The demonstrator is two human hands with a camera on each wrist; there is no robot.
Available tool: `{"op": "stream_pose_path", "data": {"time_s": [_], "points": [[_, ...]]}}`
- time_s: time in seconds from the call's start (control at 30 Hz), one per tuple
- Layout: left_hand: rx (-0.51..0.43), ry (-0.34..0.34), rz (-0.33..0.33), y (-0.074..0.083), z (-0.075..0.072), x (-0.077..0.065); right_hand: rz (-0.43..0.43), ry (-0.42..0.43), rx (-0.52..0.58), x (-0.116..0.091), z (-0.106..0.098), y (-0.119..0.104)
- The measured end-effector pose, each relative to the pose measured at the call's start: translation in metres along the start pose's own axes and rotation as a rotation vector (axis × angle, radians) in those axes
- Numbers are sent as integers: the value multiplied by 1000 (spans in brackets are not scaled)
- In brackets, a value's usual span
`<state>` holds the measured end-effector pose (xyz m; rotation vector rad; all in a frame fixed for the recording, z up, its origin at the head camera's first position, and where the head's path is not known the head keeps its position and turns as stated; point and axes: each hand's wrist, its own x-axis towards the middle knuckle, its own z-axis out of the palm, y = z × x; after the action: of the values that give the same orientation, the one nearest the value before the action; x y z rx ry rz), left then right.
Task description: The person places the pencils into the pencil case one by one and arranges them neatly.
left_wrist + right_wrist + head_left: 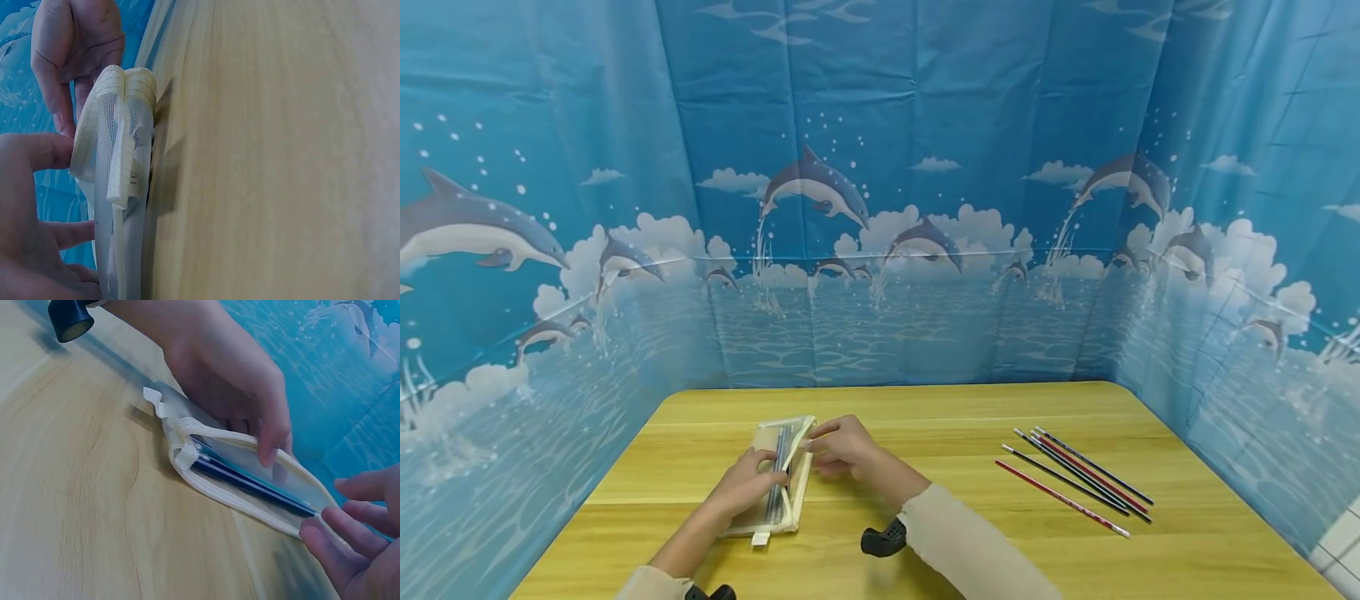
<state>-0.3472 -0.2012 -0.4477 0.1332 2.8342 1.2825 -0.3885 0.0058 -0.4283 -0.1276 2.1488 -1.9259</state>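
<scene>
Gently: your left hand (747, 486) pinches pouch (767, 438); right hand (847, 446), fingers loosely extended—spread rim (225, 434) clear of pencils (250, 484).

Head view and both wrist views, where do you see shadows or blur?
Left wrist: the pouch casts a soft shadow on the table, which pales rightward; right wrist: dim shadows lie beside the pouch; head: the right hand looks slightly blurred.

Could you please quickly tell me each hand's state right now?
Left hand: fingers touching the mesh pouch; whether they grip it cannot be told.
Right hand: at the mesh pouch's far end; open or pinching cannot be told.
</scene>
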Motion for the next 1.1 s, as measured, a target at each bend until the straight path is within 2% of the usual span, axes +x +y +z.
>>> {"op": "stream_pose_path", "data": {"time_s": [0.4,0.77,0.93,1.1], "points": [[-20,-12,-13,-1,0,-1,5,-13,-1,-9,-23,-9],[-12,-2,11,0,1,-2,8,-28,-19,-15,-54,-19],[-18,-4,1,-1,0,-3,-1,-47,-43,-19,-70,-23],[-20,-7,-5,-1,-1,-3,-22,-31,-65,-23,-89,-29]]}}
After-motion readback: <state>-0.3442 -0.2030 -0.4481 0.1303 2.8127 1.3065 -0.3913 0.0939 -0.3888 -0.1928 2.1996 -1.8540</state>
